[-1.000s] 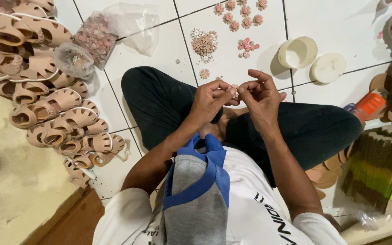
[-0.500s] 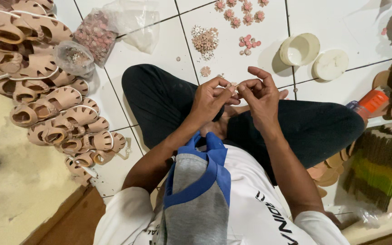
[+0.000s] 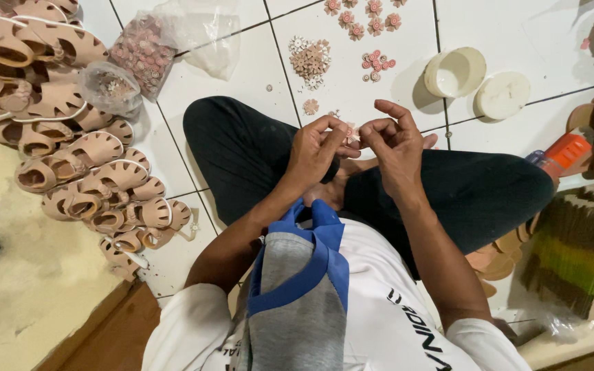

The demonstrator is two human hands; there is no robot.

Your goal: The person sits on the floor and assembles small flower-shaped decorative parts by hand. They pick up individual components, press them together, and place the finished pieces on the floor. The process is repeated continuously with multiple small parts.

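Note:
I sit cross-legged on a white tiled floor. My left hand and my right hand meet above my knees, fingertips pinched together on one small pink flower ornament. Most of the ornament is hidden by my fingers. On the tiles just beyond my hands lie a pile of beige flower pieces, a small cluster of pink ones and a few finished pink flowers.
Bundles of tan sandal uppers are heaped at the left. Clear bags of pink pieces lie near them. A white round tub and its lid sit at the right, with an orange bottle and stacked soles beyond.
My fingers have shifted slightly on the small flower ornament; both hands stay together in the same place.

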